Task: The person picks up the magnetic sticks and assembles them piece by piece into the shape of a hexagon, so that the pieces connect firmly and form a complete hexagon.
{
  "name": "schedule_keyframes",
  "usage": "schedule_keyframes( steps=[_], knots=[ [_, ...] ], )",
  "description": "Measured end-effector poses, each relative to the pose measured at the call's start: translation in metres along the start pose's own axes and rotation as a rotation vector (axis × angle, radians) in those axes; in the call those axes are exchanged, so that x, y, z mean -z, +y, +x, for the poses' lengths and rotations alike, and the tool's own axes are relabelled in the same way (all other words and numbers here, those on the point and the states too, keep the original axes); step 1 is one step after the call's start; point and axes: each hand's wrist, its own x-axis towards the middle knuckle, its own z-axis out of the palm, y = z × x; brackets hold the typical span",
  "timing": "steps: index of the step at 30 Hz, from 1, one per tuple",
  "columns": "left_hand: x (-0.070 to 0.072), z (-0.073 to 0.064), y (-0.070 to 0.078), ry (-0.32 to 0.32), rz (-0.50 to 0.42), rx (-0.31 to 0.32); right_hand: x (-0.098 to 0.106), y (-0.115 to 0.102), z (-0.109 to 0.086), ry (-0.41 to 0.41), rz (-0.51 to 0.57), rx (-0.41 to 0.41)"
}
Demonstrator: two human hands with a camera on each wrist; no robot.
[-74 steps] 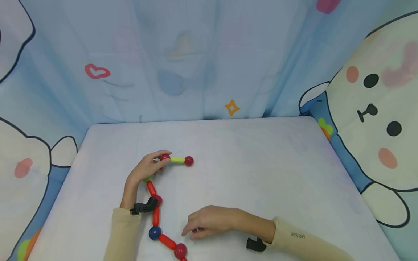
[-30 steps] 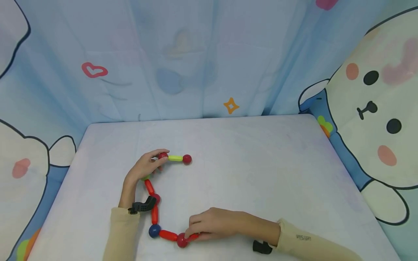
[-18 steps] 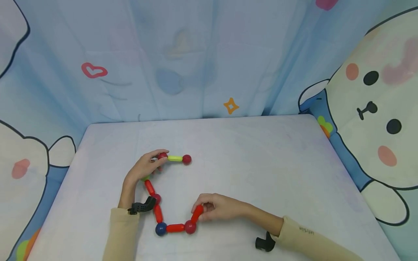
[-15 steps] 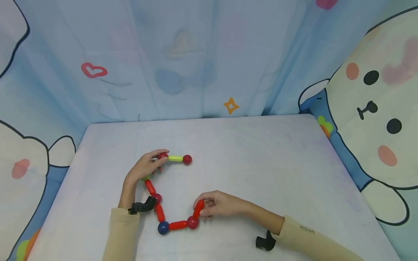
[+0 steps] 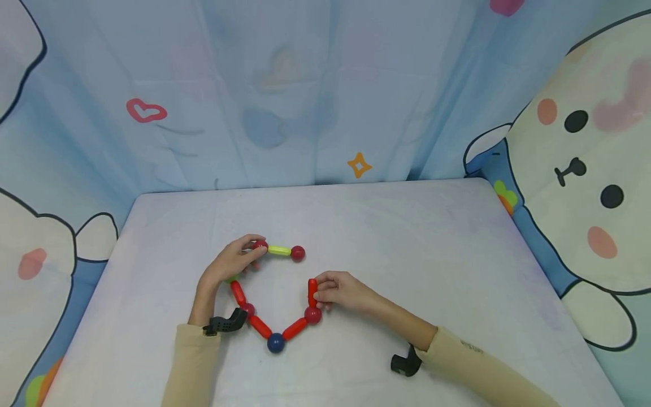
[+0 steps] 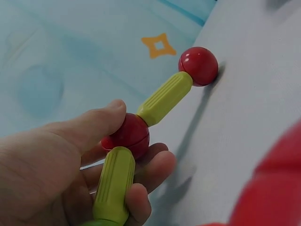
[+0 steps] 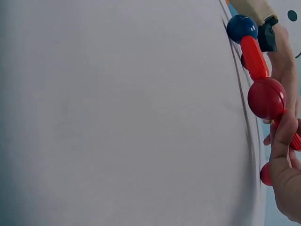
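An open chain of magnetic rods and balls curves across the table. My left hand (image 5: 231, 261) pinches a red ball (image 6: 131, 134) between thumb and fingers. From that ball one yellow-green rod (image 6: 167, 98) leads to a red end ball (image 5: 298, 253), another rod (image 6: 114, 183) runs down by the palm. Below, red rods join a red ball (image 5: 248, 310), a blue ball (image 5: 276, 342) and a red ball (image 5: 312, 315). My right hand (image 5: 346, 291) pinches the last red rod (image 5: 312, 291), which points away from me, its free end apart from the end ball. The left hand partly hides a green piece (image 5: 231, 279).
A white cloth covers the table (image 5: 432, 237). Behind it hangs a blue printed curtain (image 5: 305, 102). Black wrist straps sit on the left wrist (image 5: 226, 322) and right wrist (image 5: 407, 362).
The right hand reached the chain's near end, took hold of the last red rod and swung it away from me. The blue ball slid right and the chain bent into a V. The left hand stayed nearly still.
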Motion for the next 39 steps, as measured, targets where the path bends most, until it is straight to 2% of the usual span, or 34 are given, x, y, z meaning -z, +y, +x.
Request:
schedule_keyframes(
  steps=[5, 15, 21, 31, 39],
  knots=[
    [-0.004, 0.003, 0.002, -0.02, -0.001, 0.001, 0.001, -0.004, 0.009, 0.061, -0.051, -0.025],
    [-0.01, 0.002, 0.008, -0.012, 0.033, -0.01, 0.006, -0.006, 0.021, 0.158, -0.178, -0.052],
    [-0.016, 0.002, 0.011, 0.025, 0.058, -0.013, 0.009, -0.005, 0.023, 0.159, -0.174, -0.066],
    [-0.027, 0.003, 0.019, 0.151, 0.088, 0.013, 0.011, -0.005, 0.024, 0.175, -0.174, -0.078],
    [-0.037, 0.006, 0.023, 0.177, 0.108, 0.007, 0.014, -0.002, 0.024, 0.204, -0.169, -0.096]
  ],
)
